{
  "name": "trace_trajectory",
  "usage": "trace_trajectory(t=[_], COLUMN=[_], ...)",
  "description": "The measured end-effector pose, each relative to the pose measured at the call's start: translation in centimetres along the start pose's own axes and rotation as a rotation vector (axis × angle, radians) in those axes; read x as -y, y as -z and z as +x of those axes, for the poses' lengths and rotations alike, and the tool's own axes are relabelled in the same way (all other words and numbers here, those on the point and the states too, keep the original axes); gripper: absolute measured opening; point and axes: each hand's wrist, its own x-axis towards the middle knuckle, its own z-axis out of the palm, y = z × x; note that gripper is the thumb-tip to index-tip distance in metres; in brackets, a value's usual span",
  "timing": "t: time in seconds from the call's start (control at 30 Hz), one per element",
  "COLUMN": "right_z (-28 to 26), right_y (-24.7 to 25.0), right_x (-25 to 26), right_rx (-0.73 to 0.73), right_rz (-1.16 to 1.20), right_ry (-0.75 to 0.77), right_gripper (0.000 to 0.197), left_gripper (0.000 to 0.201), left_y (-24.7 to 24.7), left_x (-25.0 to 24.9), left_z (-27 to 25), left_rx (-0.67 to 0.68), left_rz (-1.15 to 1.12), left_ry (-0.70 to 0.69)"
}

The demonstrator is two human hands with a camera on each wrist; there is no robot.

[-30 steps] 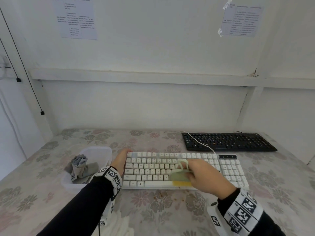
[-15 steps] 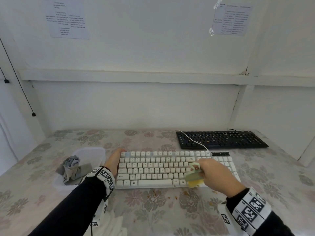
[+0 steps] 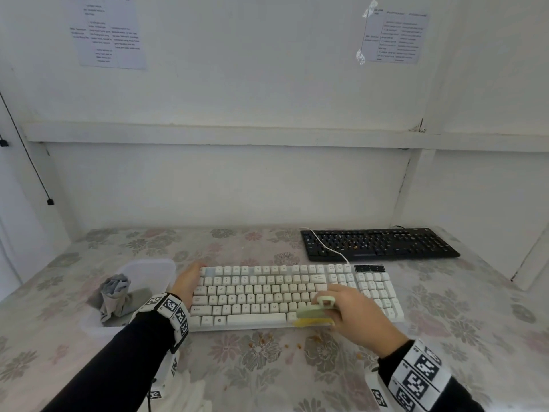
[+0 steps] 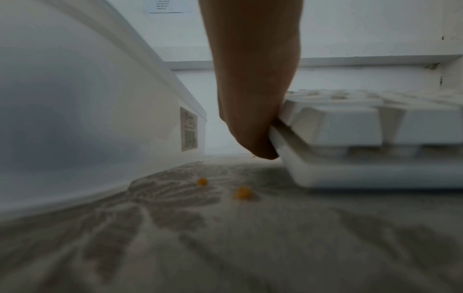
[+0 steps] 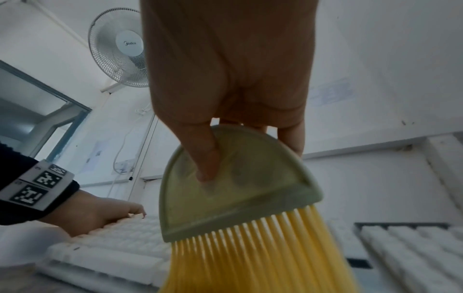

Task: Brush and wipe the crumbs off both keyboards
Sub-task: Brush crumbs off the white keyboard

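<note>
A white keyboard point(image 3: 267, 292) lies in front of me on the flowered table. My left hand point(image 3: 188, 282) rests against its left end, fingers lying over the top-left keys point(image 5: 135, 213) and palm edge point(image 4: 250, 126) pressed to the side. My right hand point(image 3: 353, 315) grips a small brush point(image 3: 315, 314) with a pale green handle point(image 5: 233, 190) and yellow bristles point(image 5: 263, 253). The bristles sit on the bottom key row, right of the space bar. Orange crumbs point(image 3: 263, 340) lie on the table before the keyboard. A black keyboard point(image 3: 380, 243) at the back right has crumbs point(image 3: 355, 247) on it.
A clear plastic bin point(image 3: 148, 266) holding a grey cloth point(image 3: 116, 292) stands just left of the white keyboard, close to my left hand. The white cable point(image 3: 326, 246) runs over the black keyboard's left part. A white cloth point(image 3: 184, 394) lies by the near edge. Walls enclose the table.
The brush swept right along the white keyboard's bottom row, then came back a little to the left. My left hand stayed at the left end. My head view shifted slightly.
</note>
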Motion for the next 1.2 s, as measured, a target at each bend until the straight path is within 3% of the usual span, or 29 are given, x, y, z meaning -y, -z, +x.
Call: trace_trajectory(t=[0.1,0.37,0.6,0.7,0.8,0.93,1.07,1.2], right_z=[-0.7,0.6,-1.6,-2.1,-1.5,0.4,1.7,1.0], right_y=[1.1,-0.2,1.9,3.0,3.1,1.0,-1.3,-1.4], right_x=[-0.3,0.3,-4.1,-4.7,-3.4,0.2,2.3,0.9], right_rx=[-0.007,0.008,-0.028,-0.013,-0.018,0.009,-0.009,-0.037], right_rz=[-0.070,0.103,-0.060,-0.130,0.011,0.227,0.253,0.180], right_ry=[-0.013,0.095,-0.134,-0.163,-0.092,0.063,0.129,0.093], right_gripper=[0.027,0.027,0.026,0.020,0.015,0.023,0.026,0.028], left_gripper=[0.023,0.023,0.025,0.025,0.022,0.019,0.019,0.019], left_y=[-0.1,0.0,-0.1,0.0,0.0,-0.2,-0.1,-0.1], left_x=[-0.1,-0.1,0.0,0.0,-0.1,-0.2,-0.2,-0.2], left_z=[-0.1,-0.1,-0.2,-0.1,0.0,0.0,0.1,0.1], left_rx=[-0.003,0.009,0.013,0.010,0.009,0.007,-0.001,0.010], left_rz=[0.004,0.014,0.008,0.006,0.007,0.023,0.018,0.002], left_ry=[0.001,0.005,0.000,-0.002,-0.008,-0.017,-0.015,0.005])
